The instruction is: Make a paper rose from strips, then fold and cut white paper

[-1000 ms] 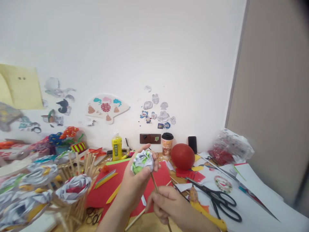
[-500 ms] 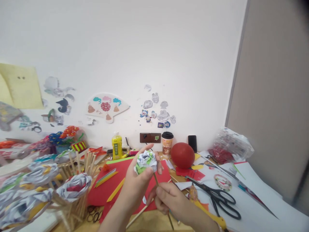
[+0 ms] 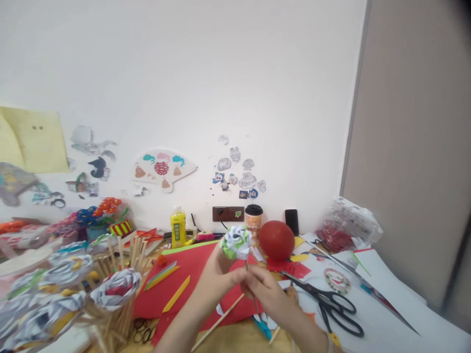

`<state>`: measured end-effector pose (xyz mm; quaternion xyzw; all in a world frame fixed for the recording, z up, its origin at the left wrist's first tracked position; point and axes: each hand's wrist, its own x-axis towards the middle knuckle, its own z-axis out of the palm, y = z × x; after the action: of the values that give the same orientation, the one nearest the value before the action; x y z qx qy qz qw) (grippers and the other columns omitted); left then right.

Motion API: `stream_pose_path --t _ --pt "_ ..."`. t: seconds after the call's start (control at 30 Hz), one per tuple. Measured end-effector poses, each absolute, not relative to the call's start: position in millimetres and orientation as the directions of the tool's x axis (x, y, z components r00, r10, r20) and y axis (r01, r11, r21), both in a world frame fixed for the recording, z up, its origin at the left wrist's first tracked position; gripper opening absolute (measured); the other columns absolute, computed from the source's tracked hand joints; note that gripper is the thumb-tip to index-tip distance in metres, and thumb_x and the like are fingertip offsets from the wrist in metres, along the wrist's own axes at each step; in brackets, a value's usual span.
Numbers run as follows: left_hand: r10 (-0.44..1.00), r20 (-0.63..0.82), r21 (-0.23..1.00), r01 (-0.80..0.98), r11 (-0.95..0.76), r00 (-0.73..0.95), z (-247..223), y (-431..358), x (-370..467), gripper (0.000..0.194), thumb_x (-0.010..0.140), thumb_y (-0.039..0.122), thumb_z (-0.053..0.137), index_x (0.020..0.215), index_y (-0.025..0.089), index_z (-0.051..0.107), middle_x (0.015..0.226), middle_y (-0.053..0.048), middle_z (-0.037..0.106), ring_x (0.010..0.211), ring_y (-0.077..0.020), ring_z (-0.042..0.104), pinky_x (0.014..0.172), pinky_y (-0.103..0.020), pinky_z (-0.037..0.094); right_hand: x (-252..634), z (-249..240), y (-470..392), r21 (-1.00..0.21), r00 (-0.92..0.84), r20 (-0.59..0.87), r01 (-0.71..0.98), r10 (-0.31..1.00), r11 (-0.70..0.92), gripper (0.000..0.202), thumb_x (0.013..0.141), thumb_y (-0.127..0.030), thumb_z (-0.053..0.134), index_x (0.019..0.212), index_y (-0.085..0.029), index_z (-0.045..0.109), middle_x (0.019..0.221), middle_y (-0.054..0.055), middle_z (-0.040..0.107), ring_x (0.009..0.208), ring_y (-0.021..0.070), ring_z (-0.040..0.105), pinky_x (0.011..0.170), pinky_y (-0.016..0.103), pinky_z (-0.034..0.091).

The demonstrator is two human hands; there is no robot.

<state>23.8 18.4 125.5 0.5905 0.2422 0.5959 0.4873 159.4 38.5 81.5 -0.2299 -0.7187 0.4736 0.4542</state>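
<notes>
A white-and-green paper flower (image 3: 236,242) on a thin wooden stick stands upright between my hands. My right hand (image 3: 268,290) pinches the stick below the bloom. From the left, my left hand (image 3: 221,277) closes round the base of the flower, its thumb meeting the right fingertips at the stem; most of its fingers are hidden. Red paper sheets (image 3: 198,267) lie under and behind the hands. Black-handled scissors (image 3: 331,304) rest to the right of my right hand. A loose wooden stick (image 3: 218,323) lies in front, below the forearms.
At the left, several paper flowers (image 3: 117,289) stand among upright wooden sticks (image 3: 138,252). Along the back are a yellow bottle (image 3: 178,228), a lidded cup (image 3: 253,223), a red balloon (image 3: 276,240) and a black phone (image 3: 292,223). White paper (image 3: 397,314) covers the right side.
My left hand has moved from cupping the bloom, thumb on its front, down to the flower's base and stem. The flower sits slightly further right, and my hands have come together.
</notes>
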Motion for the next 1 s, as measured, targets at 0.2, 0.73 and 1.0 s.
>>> stream_pose_path --t 0.2,0.73,1.0 --pt "0.822 0.548 0.789 0.232 -0.569 0.155 127 21 6 0.029 0.069 0.028 0.070 0.096 0.022 0.065 0.099 -0.009 0.064 0.098 -0.0267 0.056 0.089 -0.041 0.040 162 75 52 -0.831 -0.371 0.525 -0.029 0.766 0.556 0.045 0.088 -0.055 0.036 0.083 -0.017 0.059 0.069 0.000 0.049 0.068 0.0143 0.048 0.065 0.026 0.041" --pt "0.470 0.795 0.556 0.771 -0.310 -0.384 191 -96 -95 0.021 0.072 0.039 0.063 0.089 0.027 0.067 0.093 -0.003 0.068 0.091 -0.0289 0.058 0.083 -0.036 0.040 113 138 40 -0.538 -0.238 0.807 0.083 0.541 0.839 0.031 0.089 -0.040 0.042 0.086 -0.020 0.065 0.080 0.004 0.065 0.073 0.0168 0.060 0.066 0.027 0.048" --pt "0.313 0.761 0.543 0.822 0.170 -0.567 194 -113 -127 0.027 0.086 0.038 0.040 0.097 0.022 0.059 0.093 -0.003 0.064 0.094 -0.0278 0.058 0.077 -0.037 0.043 -7 185 70 -0.497 -0.430 0.764 0.084 0.481 0.864 0.032 0.093 -0.031 0.037 0.086 -0.016 0.064 0.083 0.005 0.065 0.086 0.0152 0.057 0.078 0.027 0.041"
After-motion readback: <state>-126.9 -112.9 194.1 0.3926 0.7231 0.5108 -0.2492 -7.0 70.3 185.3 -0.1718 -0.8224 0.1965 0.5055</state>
